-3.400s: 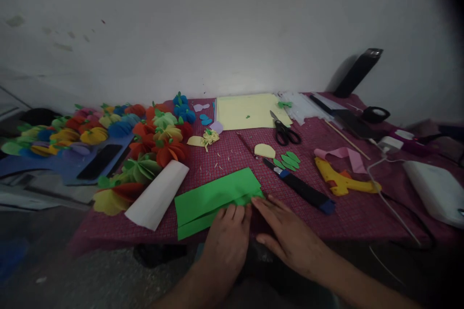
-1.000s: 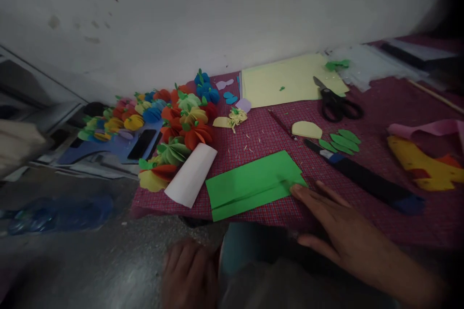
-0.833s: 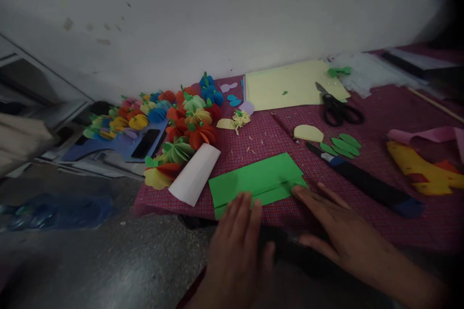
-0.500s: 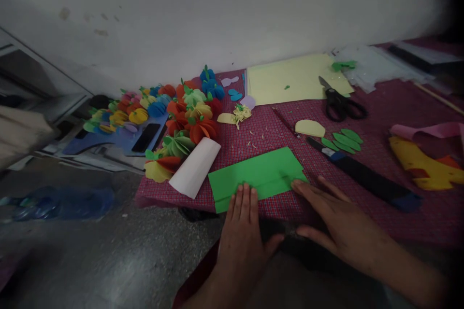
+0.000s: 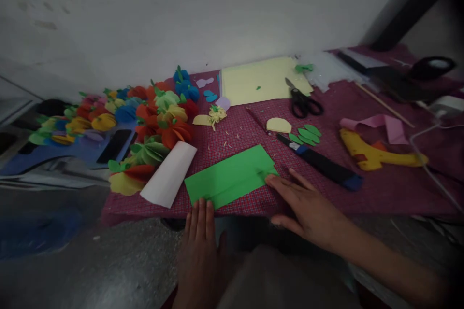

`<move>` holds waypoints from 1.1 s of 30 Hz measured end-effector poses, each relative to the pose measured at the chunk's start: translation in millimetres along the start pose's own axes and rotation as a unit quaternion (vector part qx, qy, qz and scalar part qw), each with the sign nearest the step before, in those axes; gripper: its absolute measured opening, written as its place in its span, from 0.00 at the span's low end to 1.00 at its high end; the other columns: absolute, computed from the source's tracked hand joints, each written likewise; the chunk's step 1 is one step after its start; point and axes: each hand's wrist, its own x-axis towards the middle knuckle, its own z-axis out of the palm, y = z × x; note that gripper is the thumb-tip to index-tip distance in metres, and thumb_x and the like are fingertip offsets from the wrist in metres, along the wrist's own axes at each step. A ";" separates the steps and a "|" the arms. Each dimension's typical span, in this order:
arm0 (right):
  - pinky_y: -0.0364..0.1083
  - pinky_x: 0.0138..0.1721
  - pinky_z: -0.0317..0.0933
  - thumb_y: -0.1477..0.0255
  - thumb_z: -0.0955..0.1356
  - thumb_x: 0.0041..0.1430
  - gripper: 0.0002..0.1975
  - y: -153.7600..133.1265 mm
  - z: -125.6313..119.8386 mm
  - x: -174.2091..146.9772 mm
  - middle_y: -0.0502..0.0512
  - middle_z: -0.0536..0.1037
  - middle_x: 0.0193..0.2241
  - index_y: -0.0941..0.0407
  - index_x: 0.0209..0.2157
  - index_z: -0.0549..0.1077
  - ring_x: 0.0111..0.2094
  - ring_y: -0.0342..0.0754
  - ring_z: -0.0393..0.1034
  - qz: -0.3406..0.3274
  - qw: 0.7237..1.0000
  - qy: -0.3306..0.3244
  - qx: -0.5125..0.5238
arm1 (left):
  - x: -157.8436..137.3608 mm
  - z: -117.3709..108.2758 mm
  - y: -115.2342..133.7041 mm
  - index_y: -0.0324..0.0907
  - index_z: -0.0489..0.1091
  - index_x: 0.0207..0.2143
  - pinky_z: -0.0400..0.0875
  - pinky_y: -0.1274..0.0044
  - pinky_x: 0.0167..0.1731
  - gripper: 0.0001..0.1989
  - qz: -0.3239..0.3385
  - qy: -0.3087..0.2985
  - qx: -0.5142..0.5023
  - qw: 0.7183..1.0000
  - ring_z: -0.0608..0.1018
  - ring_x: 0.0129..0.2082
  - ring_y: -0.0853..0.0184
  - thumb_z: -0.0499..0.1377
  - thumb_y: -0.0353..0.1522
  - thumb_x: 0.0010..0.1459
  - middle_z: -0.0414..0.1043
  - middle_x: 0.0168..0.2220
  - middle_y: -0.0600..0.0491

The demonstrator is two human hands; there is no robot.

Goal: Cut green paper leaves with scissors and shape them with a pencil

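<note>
A green sheet of paper lies near the front edge of the checked cloth, with a fold line along its near side. The fingertips of my left hand rest at its near left edge, fingers stretched out flat. My right hand is spread, its index fingertip on the sheet's right end. Left of the sheet lies a white rolled paper. A utility knife sits to the right, beside several green paper leaves and a pale yellow paper piece.
Several colourful paper pumpkins crowd the left side, near a phone. Black scissors lie by pale yellow sheets at the back. A yellow glue gun and a pink strip are on the right.
The view has turned right, shifting everything leftward. My left hand has slid along the sheet's near edge toward its left corner. My right hand stays at the sheet's right end.
</note>
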 end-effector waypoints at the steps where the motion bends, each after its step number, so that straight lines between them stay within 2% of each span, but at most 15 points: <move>1: 0.60 0.61 0.46 0.57 0.63 0.61 0.34 2.3 -1.3 -2.0 0.66 0.66 0.57 0.62 0.61 0.51 0.59 0.53 0.58 0.011 1.000 0.005 -0.004 | 0.5 -0.2 -0.8 0.34 0.47 0.63 0.59 0.57 0.54 0.30 0.009 0.000 0.007 1.000 0.53 0.63 0.50 0.52 0.31 0.60 0.52 0.62 0.35; 5: 0.61 0.61 0.45 0.56 0.62 0.60 0.36 5.5 -10.4 -9.5 0.68 0.65 0.57 0.64 0.61 0.50 0.59 0.54 0.58 0.051 0.998 0.026 -0.023 | 4.0 -3.5 0.3 0.41 0.54 0.61 0.58 0.55 0.54 0.27 0.030 -0.001 0.027 0.999 0.54 0.62 0.47 0.54 0.29 0.59 0.47 0.63 0.34; 9: 0.60 0.61 0.46 0.54 0.61 0.60 0.37 -25.9 -15.9 -0.9 0.70 0.64 0.57 0.67 0.61 0.52 0.60 0.57 0.55 0.093 0.994 0.057 -0.027 | 4.6 -5.0 0.8 0.40 0.55 0.61 0.59 0.56 0.53 0.28 0.046 0.007 0.041 0.998 0.54 0.61 0.45 0.54 0.27 0.58 0.47 0.62 0.32; 10: 0.59 0.61 0.46 0.53 0.61 0.60 0.38 -38.8 -14.3 4.0 0.69 0.63 0.58 0.67 0.61 0.53 0.60 0.56 0.54 0.080 0.995 0.051 -0.013 | 4.2 -4.8 0.4 0.40 0.55 0.61 0.59 0.56 0.53 0.28 0.050 0.006 0.045 0.998 0.54 0.61 0.45 0.54 0.27 0.58 0.47 0.62 0.32; 13: 0.56 0.63 0.41 0.49 0.57 0.60 0.39 -74.0 -0.7 19.7 0.64 0.60 0.61 0.64 0.61 0.53 0.63 0.54 0.48 -0.041 0.997 0.000 0.059 | 2.8 -3.3 -1.1 0.39 0.54 0.61 0.58 0.55 0.53 0.28 0.056 0.000 0.045 0.997 0.54 0.62 0.45 0.54 0.27 0.57 0.46 0.62 0.31; 16: 0.55 0.64 0.38 0.46 0.56 0.58 0.43 -86.6 17.5 28.0 0.64 0.54 0.63 0.65 0.63 0.50 0.64 0.55 0.43 -0.039 0.993 -0.052 0.097 | 2.0 -0.5 -2.1 0.40 0.51 0.62 0.57 0.54 0.53 0.31 0.061 -0.004 0.037 0.997 0.52 0.62 0.46 0.54 0.26 0.57 0.45 0.63 0.32; 20: 0.56 0.64 0.35 0.44 0.56 0.55 0.47 -71.4 24.3 23.6 0.65 0.49 0.64 0.66 0.63 0.48 0.65 0.55 0.38 -0.018 0.992 -0.080 0.101 | 1.4 4.3 -2.5 0.43 0.44 0.65 0.55 0.52 0.53 0.35 0.051 0.011 0.028 0.998 0.53 0.62 0.45 0.53 0.28 0.57 0.40 0.65 0.34; 25: 0.57 0.63 0.38 0.42 0.60 0.50 0.51 -38.3 7.7 10.9 0.65 0.50 0.64 0.64 0.64 0.47 0.64 0.57 0.41 0.024 0.995 -0.062 0.069 | 0.9 8.1 -4.7 0.46 0.41 0.65 0.54 0.52 0.54 0.36 0.044 0.030 0.033 0.998 0.57 0.60 0.45 0.53 0.28 0.57 0.37 0.66 0.38; 29: 0.59 0.62 0.40 0.42 0.62 0.49 0.52 -12.6 -1.3 -0.6 0.65 0.51 0.63 0.63 0.64 0.44 0.64 0.58 0.43 0.051 0.998 -0.039 0.019 | -0.5 8.2 -7.9 0.46 0.39 0.65 0.53 0.52 0.54 0.36 0.042 0.030 0.037 0.998 0.59 0.60 0.47 0.52 0.28 0.58 0.44 0.65 0.38; 33: 0.59 0.62 0.41 0.41 0.59 0.50 0.51 -1.1 -0.6 -8.5 0.65 0.52 0.63 0.62 0.65 0.43 0.64 0.57 0.44 0.049 0.998 -0.024 -0.009 | -6.7 9.2 -14.8 0.42 0.35 0.66 0.50 0.52 0.56 0.36 0.031 0.021 0.039 0.999 0.61 0.59 0.50 0.50 0.28 0.59 0.53 0.62 0.38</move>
